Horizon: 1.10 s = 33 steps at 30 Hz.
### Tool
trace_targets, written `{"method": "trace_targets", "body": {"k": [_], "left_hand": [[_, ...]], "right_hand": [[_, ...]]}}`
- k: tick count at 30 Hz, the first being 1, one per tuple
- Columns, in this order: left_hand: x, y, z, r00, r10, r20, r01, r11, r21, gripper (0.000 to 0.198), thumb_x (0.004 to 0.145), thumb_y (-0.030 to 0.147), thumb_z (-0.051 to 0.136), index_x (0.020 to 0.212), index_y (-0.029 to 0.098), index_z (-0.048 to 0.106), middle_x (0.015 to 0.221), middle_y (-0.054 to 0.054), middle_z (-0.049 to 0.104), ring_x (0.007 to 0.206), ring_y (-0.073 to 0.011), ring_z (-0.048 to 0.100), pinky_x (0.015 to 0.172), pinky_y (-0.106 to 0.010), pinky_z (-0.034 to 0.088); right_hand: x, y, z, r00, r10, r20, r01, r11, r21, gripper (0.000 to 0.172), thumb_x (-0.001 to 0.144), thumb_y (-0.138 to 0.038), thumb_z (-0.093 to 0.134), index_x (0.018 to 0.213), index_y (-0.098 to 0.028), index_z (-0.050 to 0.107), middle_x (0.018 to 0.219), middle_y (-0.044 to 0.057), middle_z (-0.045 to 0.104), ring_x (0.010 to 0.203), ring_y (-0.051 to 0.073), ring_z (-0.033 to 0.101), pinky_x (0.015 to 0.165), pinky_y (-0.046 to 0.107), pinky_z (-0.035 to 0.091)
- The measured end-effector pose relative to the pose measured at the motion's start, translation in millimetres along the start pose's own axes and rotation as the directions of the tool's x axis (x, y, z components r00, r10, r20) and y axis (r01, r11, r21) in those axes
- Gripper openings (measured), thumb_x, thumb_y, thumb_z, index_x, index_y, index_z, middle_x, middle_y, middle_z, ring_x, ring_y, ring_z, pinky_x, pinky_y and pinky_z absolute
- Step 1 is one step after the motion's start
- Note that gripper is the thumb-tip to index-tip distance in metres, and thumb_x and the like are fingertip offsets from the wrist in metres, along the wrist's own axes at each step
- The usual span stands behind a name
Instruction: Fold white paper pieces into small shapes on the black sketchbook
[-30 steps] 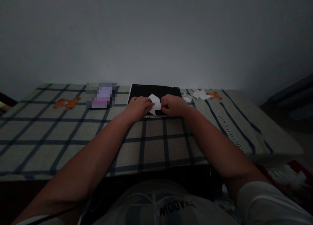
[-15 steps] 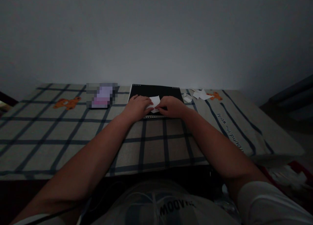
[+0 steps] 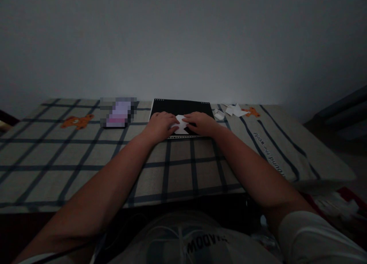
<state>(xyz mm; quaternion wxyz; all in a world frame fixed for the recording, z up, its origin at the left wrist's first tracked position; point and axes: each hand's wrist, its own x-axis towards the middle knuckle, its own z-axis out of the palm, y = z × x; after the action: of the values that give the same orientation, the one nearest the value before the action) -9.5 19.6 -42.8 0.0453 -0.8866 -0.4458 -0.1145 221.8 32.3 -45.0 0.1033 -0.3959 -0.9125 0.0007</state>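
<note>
A small folded white paper (image 3: 180,125) lies on a black mat (image 3: 182,105) at the far middle of the bed. My left hand (image 3: 159,125) rests on the paper's left side, fingers curled down onto it. My right hand (image 3: 200,123) presses on its right side, fingertips pinched at the paper's edge. Much of the paper is covered by both hands.
The mat sits on a grey checked bedspread (image 3: 177,168) with orange bear prints. A blurred purple object (image 3: 118,113) lies left of the mat. Several white paper scraps (image 3: 233,111) lie to its right. A plain wall rises behind; the bed's right edge drops off.
The paper has been pressed flatter and looks smaller. Both hands have closed in toward each other over it.
</note>
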Motion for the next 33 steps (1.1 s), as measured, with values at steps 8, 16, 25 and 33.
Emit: {"method": "trace_targets", "body": {"k": [8, 16, 25, 33], "left_hand": [[-1, 1, -4.4, 0.992, -0.112, -0.063, 0.114, 0.993, 0.028, 0.030, 0.097, 0.030, 0.056, 0.123, 0.026, 0.070, 0.125, -0.007, 0.070, 0.117, -0.0294, 0.058, 0.091, -0.044, 0.044], [0, 2, -3.3, 0.993, -0.113, -0.015, 0.114, 0.991, 0.067, 0.032, 0.101, 0.038, 0.050, 0.115, 0.024, 0.075, 0.123, -0.006, 0.072, 0.114, -0.0296, 0.060, 0.087, -0.044, 0.045], [1, -6, 0.7, 0.994, -0.110, -0.006, 0.110, 0.992, 0.066, 0.031, 0.102, 0.034, 0.050, 0.120, 0.027, 0.074, 0.130, -0.001, 0.071, 0.118, -0.0259, 0.062, 0.089, -0.040, 0.044], [2, -6, -1.2, 0.996, -0.094, 0.005, 0.093, 0.995, 0.043, 0.033, 0.102, 0.038, 0.047, 0.117, 0.027, 0.075, 0.131, -0.001, 0.072, 0.121, -0.0263, 0.063, 0.094, -0.041, 0.045]], "right_hand": [[1, -5, -13, 1.000, 0.017, 0.018, -0.017, 1.000, -0.001, 0.034, 0.099, -0.025, 0.049, 0.117, -0.016, 0.076, 0.114, 0.012, 0.074, 0.103, 0.022, 0.063, 0.087, 0.033, 0.042], [2, -2, -8, 0.997, -0.073, -0.006, 0.073, 0.986, 0.147, 0.028, 0.094, -0.019, 0.057, 0.111, -0.016, 0.079, 0.101, 0.010, 0.076, 0.091, 0.018, 0.065, 0.082, 0.030, 0.044], [-1, 9, -4, 0.976, -0.179, -0.123, 0.205, 0.949, 0.241, 0.035, 0.084, -0.015, 0.068, 0.118, -0.015, 0.076, 0.119, 0.013, 0.074, 0.110, 0.024, 0.064, 0.101, 0.041, 0.046], [0, 11, 1, 0.981, -0.185, -0.057, 0.193, 0.957, 0.217, 0.030, 0.089, -0.030, 0.073, 0.116, -0.019, 0.077, 0.121, 0.012, 0.070, 0.112, 0.025, 0.060, 0.099, 0.041, 0.045]]}}
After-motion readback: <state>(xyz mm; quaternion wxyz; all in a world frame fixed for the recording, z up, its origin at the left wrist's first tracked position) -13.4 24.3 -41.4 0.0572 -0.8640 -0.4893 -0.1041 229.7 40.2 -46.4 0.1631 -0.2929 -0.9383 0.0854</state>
